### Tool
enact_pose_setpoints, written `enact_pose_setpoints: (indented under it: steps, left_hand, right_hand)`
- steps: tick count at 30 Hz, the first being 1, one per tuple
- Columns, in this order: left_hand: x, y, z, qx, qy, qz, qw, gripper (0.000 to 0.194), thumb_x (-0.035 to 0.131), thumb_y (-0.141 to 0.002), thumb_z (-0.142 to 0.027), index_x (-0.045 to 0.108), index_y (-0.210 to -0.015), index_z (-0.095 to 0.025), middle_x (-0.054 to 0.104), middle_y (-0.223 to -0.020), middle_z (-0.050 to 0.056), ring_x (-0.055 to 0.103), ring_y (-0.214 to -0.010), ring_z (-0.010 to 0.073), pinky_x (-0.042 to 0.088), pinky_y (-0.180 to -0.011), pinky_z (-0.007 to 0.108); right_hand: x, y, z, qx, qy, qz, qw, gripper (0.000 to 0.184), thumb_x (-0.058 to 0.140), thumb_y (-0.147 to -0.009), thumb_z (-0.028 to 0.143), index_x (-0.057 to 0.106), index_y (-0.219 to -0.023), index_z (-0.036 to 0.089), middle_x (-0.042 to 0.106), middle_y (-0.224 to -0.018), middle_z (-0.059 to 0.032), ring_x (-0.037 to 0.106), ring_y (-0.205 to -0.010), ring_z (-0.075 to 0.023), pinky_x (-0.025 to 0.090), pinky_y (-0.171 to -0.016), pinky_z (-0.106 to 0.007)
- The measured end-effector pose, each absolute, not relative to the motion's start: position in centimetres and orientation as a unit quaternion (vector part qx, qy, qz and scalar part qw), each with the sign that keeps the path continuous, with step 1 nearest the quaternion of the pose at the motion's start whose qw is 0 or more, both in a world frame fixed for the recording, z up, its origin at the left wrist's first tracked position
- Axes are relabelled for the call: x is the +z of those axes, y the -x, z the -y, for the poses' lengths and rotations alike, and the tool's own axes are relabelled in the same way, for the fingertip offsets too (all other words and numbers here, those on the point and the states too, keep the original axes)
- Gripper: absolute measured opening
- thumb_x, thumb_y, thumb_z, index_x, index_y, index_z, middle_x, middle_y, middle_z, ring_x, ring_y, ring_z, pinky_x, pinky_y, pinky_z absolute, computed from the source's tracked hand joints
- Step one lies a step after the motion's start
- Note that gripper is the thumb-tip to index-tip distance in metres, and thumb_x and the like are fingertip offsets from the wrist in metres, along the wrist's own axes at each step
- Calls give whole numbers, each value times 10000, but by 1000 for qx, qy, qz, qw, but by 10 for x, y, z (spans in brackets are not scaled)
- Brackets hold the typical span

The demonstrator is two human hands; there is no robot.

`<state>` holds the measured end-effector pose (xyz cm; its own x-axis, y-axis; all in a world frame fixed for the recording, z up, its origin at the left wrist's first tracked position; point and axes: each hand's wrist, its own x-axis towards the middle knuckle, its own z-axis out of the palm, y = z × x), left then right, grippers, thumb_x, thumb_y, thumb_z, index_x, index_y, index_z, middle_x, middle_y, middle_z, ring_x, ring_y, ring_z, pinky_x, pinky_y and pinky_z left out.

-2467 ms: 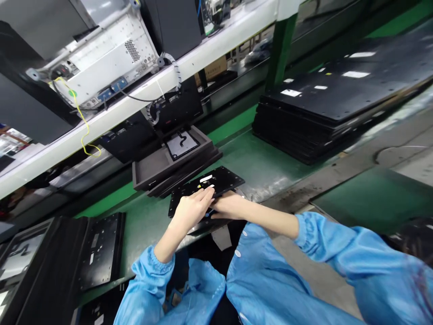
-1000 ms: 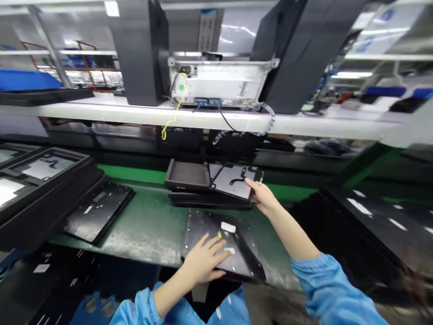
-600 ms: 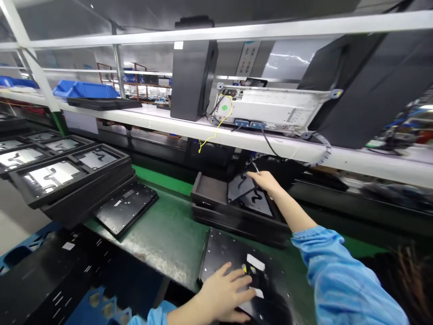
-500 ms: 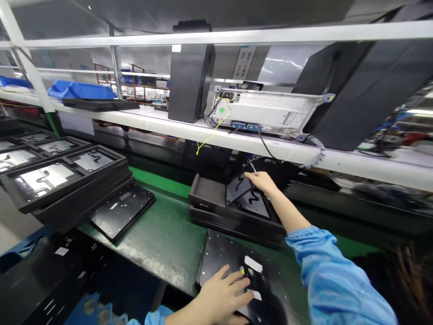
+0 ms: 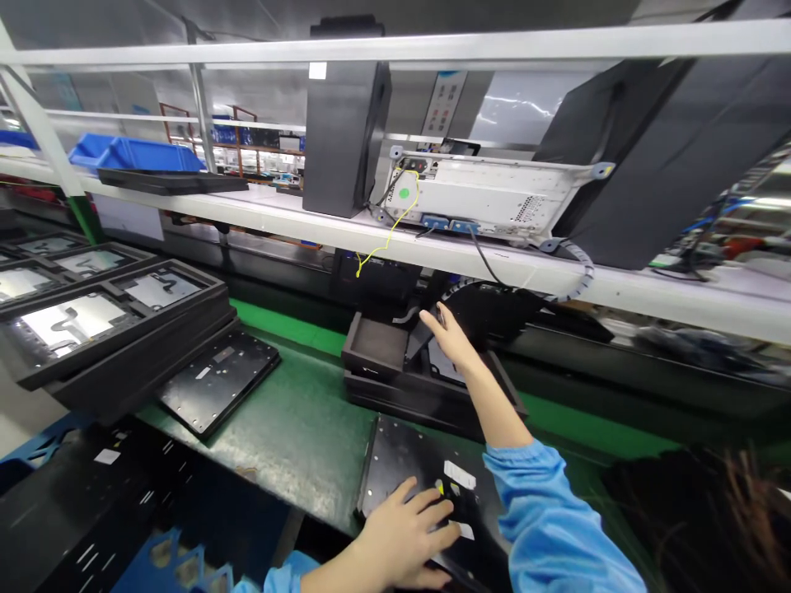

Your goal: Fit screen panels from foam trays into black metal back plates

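Observation:
My left hand (image 5: 411, 531) lies with fingers spread on a black flat panel housing (image 5: 408, 453) that has white labels and screws along its edges. Farther off, my right hand (image 5: 450, 339) grips a thin grey panel (image 5: 418, 339), tilted steeply over a black foam tray (image 5: 374, 344). A curved strip, like a flat cable (image 5: 404, 317), sticks out to the left near the thumb. Another grey panel (image 5: 445, 362) lies in the tray, partly hidden by my right wrist. My fingers cover the exact grip.
Stacked foam trays (image 5: 124, 321) with shiny panels stand at left, beside another black housing (image 5: 219, 383) on the green bench (image 5: 290, 420). A white shelf (image 5: 272, 216) crosses above, carrying an open white device (image 5: 475, 198) with hanging cables. A blue crate (image 5: 166, 568) sits below the bench.
My right hand has shifted slightly left and tipped the thin panel up, so it shows nearly edge-on. My left hand stays on the housing. The view has shifted slightly.

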<state>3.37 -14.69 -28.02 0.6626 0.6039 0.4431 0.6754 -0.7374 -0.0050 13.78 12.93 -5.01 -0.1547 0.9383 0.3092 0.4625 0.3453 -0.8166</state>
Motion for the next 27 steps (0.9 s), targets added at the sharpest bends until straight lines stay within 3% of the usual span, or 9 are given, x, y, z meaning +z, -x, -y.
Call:
enact_pose_setpoints:
  steps: [2,4,7,12,17,20,27]
  left_hand:
    - [-280,-33,147,-210,909,351,83,639,405,-1148,-653,520,-1628,-246,560,-1721,60,484,-1598,256,381,-1330,502]
    - [-279,-33,146,-209,909,350,82,647,391,-1152,-653,512,-1634,-240,558,-1721,61,480,-1599,258,386,-1327,509]
    - [-279,-33,145,-205,911,351,76,649,389,-1153,-653,513,-1634,-234,546,-1732,63,463,-1609,261,370,-1338,518]
    - [-280,-34,146,-207,910,353,60,641,417,-1147,-647,522,-1626,-233,542,-1736,60,453,-1620,257,351,-1352,519]
    - [-282,-35,146,-211,909,355,55,645,424,-1147,-637,494,-1657,-249,542,-1738,54,446,-1632,259,331,-1363,509]
    - [-282,-35,145,-211,909,355,52,664,453,-1138,-646,472,-1677,-259,532,-1746,65,441,-1640,263,323,-1365,507]
    - [-281,-35,143,-201,913,352,50,667,496,-1129,-629,494,-1665,-232,569,-1711,87,454,-1626,280,347,-1351,536]
  right_hand:
    - [-54,-130,-120,239,521,713,404,1142,723,-876,844,336,-1784,270,555,-1700,-168,566,-1525,-394,453,-1257,-526]
    - [-54,-118,-113,188,557,716,377,1119,771,-879,765,299,-1792,322,641,-1617,-162,614,-1475,-421,476,-1226,-580]
    - [-48,-103,-107,97,600,711,355,889,676,-992,590,339,-1775,336,745,-1465,-167,713,-1325,-447,544,-1114,-612]
    - [-43,-83,-105,-42,574,751,323,523,478,-1098,383,589,-1603,305,799,-1363,-133,782,-1172,-382,581,-1019,-519]
    - [-64,-51,-103,-58,540,807,231,500,609,-1065,473,633,-1534,301,805,-1351,-111,788,-1143,-349,584,-977,-446]
    - [-79,-27,-102,-41,541,812,213,538,730,-998,525,677,-1465,263,817,-1287,-130,791,-1121,-348,583,-970,-428]
    - [-80,-11,-107,25,508,842,183,637,807,-918,674,758,-1393,253,812,-1317,-149,767,-1214,-366,575,-1042,-453]
